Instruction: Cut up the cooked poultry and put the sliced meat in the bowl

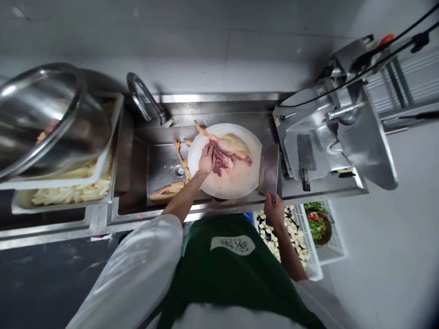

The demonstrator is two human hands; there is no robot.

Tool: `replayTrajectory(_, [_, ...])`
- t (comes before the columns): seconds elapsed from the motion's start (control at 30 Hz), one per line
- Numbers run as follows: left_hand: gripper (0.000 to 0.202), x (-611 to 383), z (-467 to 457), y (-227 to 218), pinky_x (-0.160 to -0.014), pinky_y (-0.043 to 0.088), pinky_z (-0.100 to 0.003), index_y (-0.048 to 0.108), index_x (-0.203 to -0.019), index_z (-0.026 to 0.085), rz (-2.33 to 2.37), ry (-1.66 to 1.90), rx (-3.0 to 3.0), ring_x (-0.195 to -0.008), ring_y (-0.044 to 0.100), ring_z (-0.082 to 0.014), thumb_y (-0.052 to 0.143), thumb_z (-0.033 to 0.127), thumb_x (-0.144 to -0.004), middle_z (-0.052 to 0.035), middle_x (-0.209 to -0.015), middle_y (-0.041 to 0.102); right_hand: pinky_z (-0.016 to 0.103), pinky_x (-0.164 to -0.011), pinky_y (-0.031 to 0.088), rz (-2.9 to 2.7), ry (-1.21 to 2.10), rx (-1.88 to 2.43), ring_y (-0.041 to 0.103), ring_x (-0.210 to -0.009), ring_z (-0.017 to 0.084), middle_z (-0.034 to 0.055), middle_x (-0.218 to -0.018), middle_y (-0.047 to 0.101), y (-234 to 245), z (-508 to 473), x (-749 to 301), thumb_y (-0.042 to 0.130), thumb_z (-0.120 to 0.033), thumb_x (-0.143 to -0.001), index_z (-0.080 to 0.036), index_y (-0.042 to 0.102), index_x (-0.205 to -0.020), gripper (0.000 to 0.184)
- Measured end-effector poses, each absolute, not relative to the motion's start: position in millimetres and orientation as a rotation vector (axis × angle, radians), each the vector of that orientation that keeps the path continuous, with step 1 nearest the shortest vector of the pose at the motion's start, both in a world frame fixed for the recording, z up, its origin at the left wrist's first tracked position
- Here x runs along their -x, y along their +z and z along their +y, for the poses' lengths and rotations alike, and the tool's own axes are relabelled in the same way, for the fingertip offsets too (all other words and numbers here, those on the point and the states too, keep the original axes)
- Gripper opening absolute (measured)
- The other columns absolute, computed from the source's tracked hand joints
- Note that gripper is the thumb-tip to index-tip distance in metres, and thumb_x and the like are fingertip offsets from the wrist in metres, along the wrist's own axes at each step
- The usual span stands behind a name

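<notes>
A round white cutting board (237,183) lies across the sink edge in front of me. On it is a piece of raw poultry (236,144), cut open, with dark red meat showing and one foot stretching to the upper left. My left hand (206,159) rests at the left end of the red meat, fingers closed over it. At the board's right side, my right hand (274,209) is wrapped round the handle of a broad cleaver (269,168). Its blade is apart from the meat, beside the board's right rim.
More raw poultry (167,192) lies in the sink (157,167) under the faucet (142,93). At left, a steel bowl (98,132) sits above trays of pale cut strips (73,194). Right stands a slicer (363,137) with another cleaver (304,155). Below are baskets of cut eggplant (298,233) and greens.
</notes>
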State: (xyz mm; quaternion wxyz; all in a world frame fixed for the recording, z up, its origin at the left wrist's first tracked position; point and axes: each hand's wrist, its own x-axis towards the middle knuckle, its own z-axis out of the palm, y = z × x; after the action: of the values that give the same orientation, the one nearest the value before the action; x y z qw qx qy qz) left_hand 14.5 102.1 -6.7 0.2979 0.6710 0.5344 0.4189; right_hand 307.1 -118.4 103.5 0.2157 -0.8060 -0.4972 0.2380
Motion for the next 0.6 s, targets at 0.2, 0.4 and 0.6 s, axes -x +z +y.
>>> replayTrajectory(0.2, [0.04, -39, 27, 5, -0.113, 0.04, -0.045, 0.068, -0.126, 0.018, 1.533, 0.8, -2.084, -0.128, 0.049, -0.0289, 0.05, 0.043, -0.1, -0.0151, -0.133, 0.056, 0.029, -0.059, 0.041, -1.088, 0.739, 2.223, 0.055, -0.06, 0.02, 0.0038, -0.058, 0.06, 91, -136, -310, 0.045, -0.065, -0.092, -0.02, 0.064, -0.079, 0.05])
replayTrajectory(0.4, [0.032, -48, 12, 11, -0.099, 0.045, -0.048, 0.072, -0.121, 0.022, 1.447, 0.282, -2.395, -0.114, 0.056, -0.0331, 0.061, 0.037, -0.096, -0.0159, -0.12, 0.065, 0.029, -0.06, 0.041, -1.129, 0.837, 2.149, 0.059, -0.064, 0.022, 0.0048, -0.059, 0.062, 84, -122, -305, 0.044, -0.066, -0.092, -0.02, 0.066, -0.08, 0.052])
replayTrajectory(0.6, [0.014, -43, 32, 18, -0.081, 0.054, -0.034, 0.076, -0.096, 0.018, 1.571, 0.581, -1.924, -0.092, 0.067, -0.0221, 0.069, 0.027, -0.089, -0.0113, -0.104, 0.069, 0.03, -0.061, 0.042, -1.161, 0.849, 2.121, 0.059, -0.064, 0.022, 0.0059, -0.06, 0.063, 86, -116, -301, 0.044, -0.064, -0.092, -0.02, 0.065, -0.079, 0.05])
